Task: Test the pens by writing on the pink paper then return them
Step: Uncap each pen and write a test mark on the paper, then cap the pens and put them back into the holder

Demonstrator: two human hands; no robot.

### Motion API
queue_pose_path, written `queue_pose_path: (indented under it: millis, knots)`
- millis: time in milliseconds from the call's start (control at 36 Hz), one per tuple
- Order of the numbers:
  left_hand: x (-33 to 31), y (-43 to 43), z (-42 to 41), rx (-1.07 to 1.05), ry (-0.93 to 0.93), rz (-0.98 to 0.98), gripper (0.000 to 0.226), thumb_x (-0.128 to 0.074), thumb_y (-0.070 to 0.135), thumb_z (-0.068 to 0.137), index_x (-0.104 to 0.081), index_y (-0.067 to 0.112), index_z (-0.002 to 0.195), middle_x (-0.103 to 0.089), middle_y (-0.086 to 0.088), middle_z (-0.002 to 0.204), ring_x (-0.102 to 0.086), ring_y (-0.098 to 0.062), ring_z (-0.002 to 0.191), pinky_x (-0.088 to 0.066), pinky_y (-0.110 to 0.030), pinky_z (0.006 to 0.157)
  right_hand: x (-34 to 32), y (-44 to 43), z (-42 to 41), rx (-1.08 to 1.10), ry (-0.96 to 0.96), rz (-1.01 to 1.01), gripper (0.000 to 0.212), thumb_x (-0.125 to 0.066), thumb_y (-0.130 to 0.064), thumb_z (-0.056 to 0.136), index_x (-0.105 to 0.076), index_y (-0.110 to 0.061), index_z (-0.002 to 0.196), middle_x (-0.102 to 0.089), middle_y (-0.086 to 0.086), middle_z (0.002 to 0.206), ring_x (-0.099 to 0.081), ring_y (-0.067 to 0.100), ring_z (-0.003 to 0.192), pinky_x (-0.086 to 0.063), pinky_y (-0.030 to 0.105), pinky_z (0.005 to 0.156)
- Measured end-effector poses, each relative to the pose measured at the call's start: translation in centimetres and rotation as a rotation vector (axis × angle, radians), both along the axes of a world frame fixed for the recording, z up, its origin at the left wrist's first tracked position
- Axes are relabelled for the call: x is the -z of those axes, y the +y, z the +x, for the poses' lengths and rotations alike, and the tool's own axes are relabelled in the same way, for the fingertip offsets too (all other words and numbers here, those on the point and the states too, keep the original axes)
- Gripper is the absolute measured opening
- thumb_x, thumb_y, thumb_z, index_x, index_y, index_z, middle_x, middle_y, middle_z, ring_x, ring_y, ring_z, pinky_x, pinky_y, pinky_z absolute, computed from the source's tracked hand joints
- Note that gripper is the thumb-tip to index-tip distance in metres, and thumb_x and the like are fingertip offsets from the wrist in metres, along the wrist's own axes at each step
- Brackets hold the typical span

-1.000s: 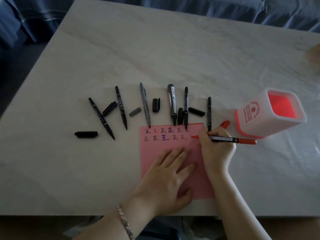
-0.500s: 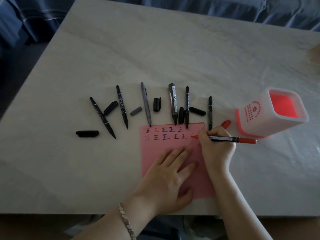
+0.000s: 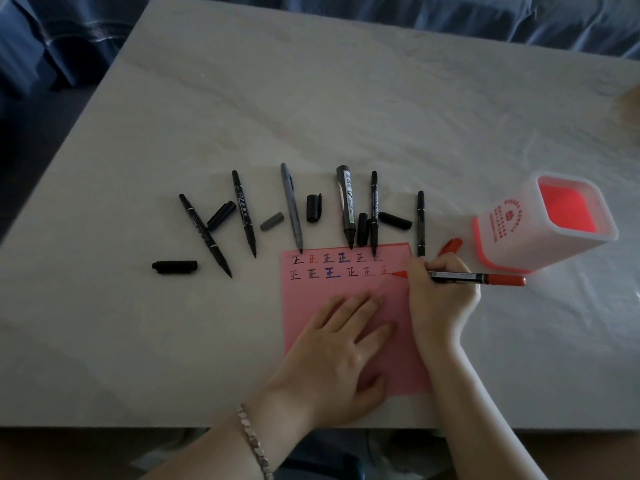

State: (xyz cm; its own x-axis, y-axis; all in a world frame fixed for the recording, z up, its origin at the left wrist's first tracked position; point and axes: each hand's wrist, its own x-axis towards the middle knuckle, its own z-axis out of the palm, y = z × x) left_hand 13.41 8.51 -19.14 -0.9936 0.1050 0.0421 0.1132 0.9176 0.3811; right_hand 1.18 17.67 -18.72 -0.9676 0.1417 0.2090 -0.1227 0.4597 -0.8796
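The pink paper [image 3: 304, 306] lies near the table's front edge, with two rows of small written marks along its top. My left hand [image 3: 341, 355] presses flat on it, fingers spread. My right hand [image 3: 441, 294] grips a red pen [image 3: 478, 278], whose tip touches the paper at the right end of the second row. The pen's red cap [image 3: 450, 245] lies just behind my right hand. Several uncapped black and grey pens [image 3: 292, 206] lie in a row behind the paper, with loose caps [image 3: 313, 207] between them.
A white pen holder [image 3: 519, 233] with a red inside stands to the right of the paper and looks empty. A black cap [image 3: 175, 266] lies alone at the left. The pale marble table [image 3: 346, 116] stretches back to blue fabric [image 3: 519, 19].
The red pen's tip has shifted slightly along the second row while writing a new red mark. My left hand has stayed on the paper.
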Motion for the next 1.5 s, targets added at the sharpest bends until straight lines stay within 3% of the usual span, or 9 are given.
queue_pose_path:
  millis: [222, 556, 750, 861, 1000, 1167, 1333, 1417, 1500]
  knots:
    - [0.3, 0.0, 0.1, -0.017, 0.068, 0.005, 0.051, -0.047, 0.050, 0.074, -0.049, 0.023, 0.118, -0.051, -0.009, 0.133, -0.040, -0.023, 0.125, -0.029, -0.039, 0.108, -0.3, -0.1, 0.0, 0.060, -0.035, -0.199, 0.030, -0.063, -0.005, 0.074, -0.048, -0.017, 0.051, -0.050, -0.010, 0.042, -0.046, 0.002, 0.043, -0.035, 0.012, 0.046]
    - [-2.0, 0.1, -0.2, 0.024, -0.050, -0.152, 0.044, -0.034, 0.042, 0.076, -0.071, 0.026, 0.095, -0.069, 0.000, 0.101, -0.065, -0.018, 0.085, -0.055, -0.031, 0.070, -2.3, 3.5, 0.6, -0.092, -0.092, -0.269, 0.019, -0.067, -0.012, 0.080, -0.052, -0.019, 0.069, -0.055, 0.002, 0.063, -0.051, 0.005, 0.052, -0.042, 0.012, 0.051]
    - [-4.5, 0.6, -2.5, 0.004, -0.139, -0.129, 0.027, -0.045, 0.033, 0.091, -0.064, 0.016, 0.101, -0.056, 0.001, 0.106, -0.051, -0.020, 0.100, -0.039, -0.034, 0.088, -4.0, 7.5, -0.1, -0.172, -0.139, -0.252, 0.008, -0.060, -0.013, 0.084, -0.061, -0.019, 0.079, -0.064, 0.005, 0.072, -0.060, 0.002, 0.059, -0.047, 0.010, 0.054]
    - [-5.2, 1.5, -5.9, -0.090, 0.040, 0.008, 0.015, -0.053, 0.021, 0.078, -0.062, 0.012, 0.071, -0.060, 0.000, 0.070, -0.057, -0.022, 0.068, -0.047, -0.034, 0.061, -4.8, 9.1, -0.3, -0.178, -0.161, -0.301, 0.011, -0.057, -0.007, 0.086, -0.062, -0.016, 0.080, -0.066, 0.006, 0.073, -0.061, 0.001, 0.057, -0.048, 0.011, 0.053]
    - [-5.8, 3.2, -11.5, -0.135, 0.132, 0.008, 0.018, -0.077, 0.017, 0.064, -0.062, 0.009, 0.071, -0.062, -0.005, 0.068, -0.059, -0.028, 0.067, -0.049, -0.034, 0.057, -5.2, 10.6, -0.7, -0.175, -0.154, -0.333, 0.016, -0.058, -0.002, 0.084, -0.063, -0.015, 0.077, -0.066, 0.004, 0.065, -0.060, 0.003, 0.054, -0.047, 0.012, 0.050]
    - [-5.5, 5.3, -16.5, -0.114, -0.020, -0.206, 0.031, -0.051, 0.025, 0.090, -0.051, 0.012, 0.117, -0.054, -0.008, 0.116, -0.047, -0.028, 0.109, -0.037, -0.036, 0.086, -5.2, 11.7, -1.1, -0.113, -0.158, -0.387, 0.016, -0.058, 0.000, 0.083, -0.064, -0.012, 0.075, -0.065, 0.013, 0.065, -0.058, 0.003, 0.050, -0.046, 0.011, 0.048]
    - [-4.8, 6.6, -18.0, -0.109, -0.164, -0.397, 0.029, -0.050, 0.011, 0.089, -0.048, 0.011, 0.118, -0.054, -0.011, 0.118, -0.051, -0.031, 0.110, -0.040, -0.036, 0.088, -4.8, 13.0, -1.0, -0.084, -0.206, -0.403, 0.014, -0.059, -0.001, 0.083, -0.064, -0.011, 0.074, -0.066, 0.012, 0.063, -0.059, 0.005, 0.051, -0.046, 0.013, 0.047]
    - [-5.2, 6.5, -17.5, -0.122, -0.129, -0.302, 0.036, -0.049, 0.015, 0.090, -0.043, 0.013, 0.126, -0.055, -0.013, 0.117, -0.053, -0.032, 0.108, -0.041, -0.036, 0.085, -4.8, 13.2, -1.0, -0.083, -0.235, -0.402, 0.014, -0.059, -0.001, 0.083, -0.064, -0.011, 0.074, -0.065, 0.011, 0.061, -0.059, 0.006, 0.051, -0.046, 0.013, 0.047]
    - [-6.1, 5.7, -16.0, -0.224, -0.066, 0.124, 0.036, -0.051, 0.014, 0.088, -0.049, 0.015, 0.124, -0.063, -0.010, 0.106, -0.059, -0.025, 0.098, -0.044, -0.029, 0.081, -5.2, 13.3, -0.9, -0.097, -0.249, -0.403, 0.014, -0.059, -0.001, 0.083, -0.064, -0.010, 0.074, -0.065, 0.014, 0.063, -0.059, 0.006, 0.051, -0.047, 0.013, 0.047]
